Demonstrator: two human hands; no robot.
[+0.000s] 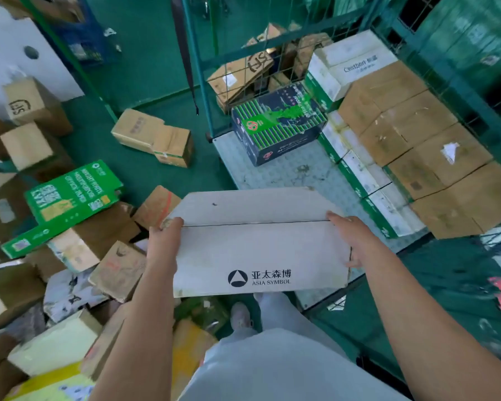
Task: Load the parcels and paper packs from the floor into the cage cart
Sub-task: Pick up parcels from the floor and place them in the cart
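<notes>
Gripping the grey paper pack [258,244] at its two ends, the left hand [164,241] and right hand [350,241] hold it level above the cage cart [287,172] floor edge. Uneven grip pressure could tilt the pack and let it slip; a careless drop risks striking the dark printed box [275,125] or the stacked brown cartons [417,146].

One white carton [261,250] in two hands, one dark printed box [278,125], one green box [70,198]
</notes>
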